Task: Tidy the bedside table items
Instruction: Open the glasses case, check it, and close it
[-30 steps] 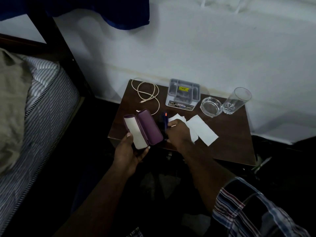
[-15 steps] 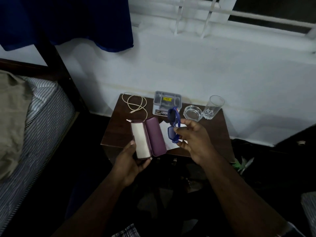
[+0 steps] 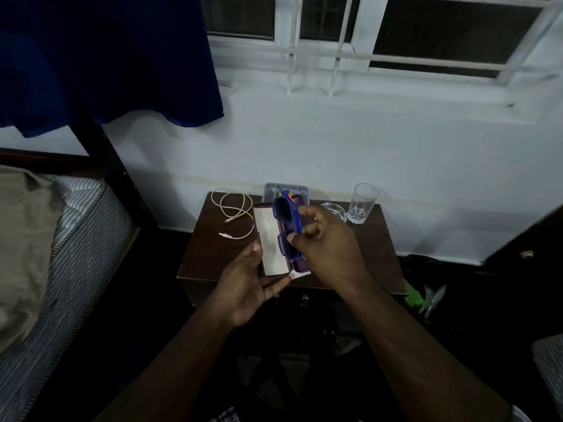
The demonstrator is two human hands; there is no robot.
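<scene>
**Over the bedside table, glasses meet case**

Between the right hand's (image 3: 327, 242) curled thumb and fingers sit folded blue sunglasses (image 3: 288, 220), held over the open purple case (image 3: 278, 239). The left hand (image 3: 248, 284) grips the case's near end, above the bedside table (image 3: 213, 254).

A single head-worn wide-angle camera looks forward and down from above the counter (image 3: 213, 254). It faces the wall and window (image 3: 396, 41), with the bed (image 3: 76, 239) at left.
</scene>
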